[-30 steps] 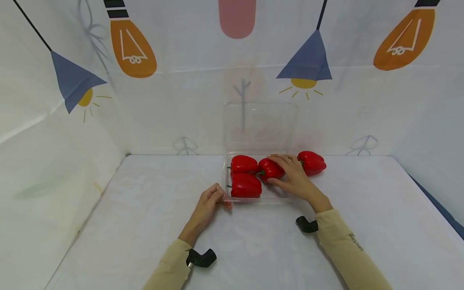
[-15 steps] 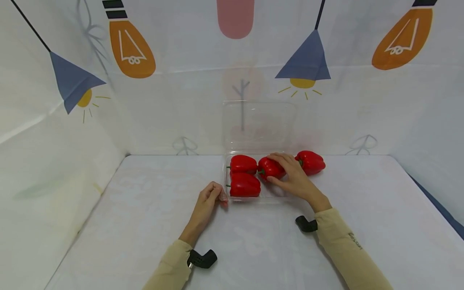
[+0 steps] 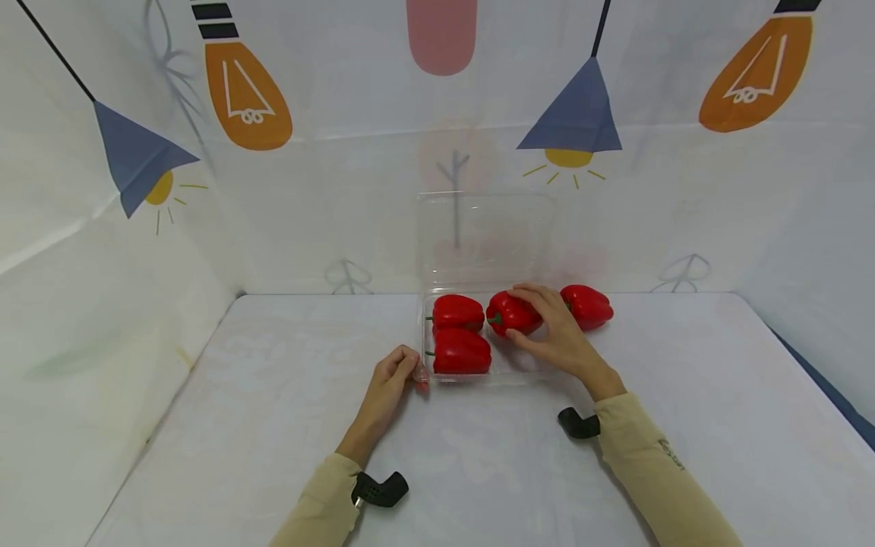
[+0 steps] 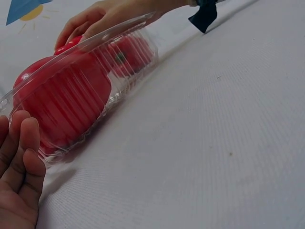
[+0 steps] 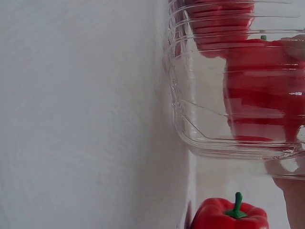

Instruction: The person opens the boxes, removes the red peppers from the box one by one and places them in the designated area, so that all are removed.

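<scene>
A clear plastic clamshell container (image 3: 506, 368) stands with its lid (image 3: 485, 235) raised against the back wall. On its left side, two red bell peppers (image 3: 462, 351) lie one behind the other, stems to the left. My right hand (image 3: 557, 334) reaches over the container's right side and grips a third bell pepper (image 3: 509, 313) from above, thumb in front and fingers behind. That pepper shows through the ribbed wall in the right wrist view. At the near left corner, my left hand (image 3: 395, 372) pinches the container's rim; its fingertips (image 4: 29, 126) show beside the wall in the left wrist view.
Another red bell pepper (image 3: 588, 306) lies outside the container, just right of it, near the back wall. A white sheet covers the table (image 3: 287, 357). Behind it hangs a white cloth wall (image 3: 355, 190) printed with lamps and bulbs.
The bell pepper in my right hand has shifted slightly right, widening the gap to the left pair. My left hand has moved slightly left at the corner, then stayed there.
</scene>
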Motion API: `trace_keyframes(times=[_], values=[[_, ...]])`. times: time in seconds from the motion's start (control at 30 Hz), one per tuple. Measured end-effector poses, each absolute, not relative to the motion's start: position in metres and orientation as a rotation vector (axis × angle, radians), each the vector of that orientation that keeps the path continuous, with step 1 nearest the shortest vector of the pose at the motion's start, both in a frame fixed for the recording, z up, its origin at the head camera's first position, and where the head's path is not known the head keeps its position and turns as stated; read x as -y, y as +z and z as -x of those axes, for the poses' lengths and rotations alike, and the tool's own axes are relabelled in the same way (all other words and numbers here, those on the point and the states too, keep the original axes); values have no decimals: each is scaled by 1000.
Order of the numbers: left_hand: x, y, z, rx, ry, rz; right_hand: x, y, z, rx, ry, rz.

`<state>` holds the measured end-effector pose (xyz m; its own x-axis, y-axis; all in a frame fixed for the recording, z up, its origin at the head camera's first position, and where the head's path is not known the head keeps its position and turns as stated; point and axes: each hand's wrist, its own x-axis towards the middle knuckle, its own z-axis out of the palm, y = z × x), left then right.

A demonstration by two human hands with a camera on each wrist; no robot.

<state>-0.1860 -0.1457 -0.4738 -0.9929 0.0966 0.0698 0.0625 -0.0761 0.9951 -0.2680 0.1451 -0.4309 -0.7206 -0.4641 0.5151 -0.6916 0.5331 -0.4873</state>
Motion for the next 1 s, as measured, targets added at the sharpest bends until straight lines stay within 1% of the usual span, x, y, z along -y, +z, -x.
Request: trace_keyframes(times=[0.27, 1.0], values=[[146, -474, 186, -2144, 2252, -160, -146, -430, 267, 2436, 987, -940], [145, -475, 187, -2157, 2241, -215, -152, -421, 265, 2321, 1088, -863]])
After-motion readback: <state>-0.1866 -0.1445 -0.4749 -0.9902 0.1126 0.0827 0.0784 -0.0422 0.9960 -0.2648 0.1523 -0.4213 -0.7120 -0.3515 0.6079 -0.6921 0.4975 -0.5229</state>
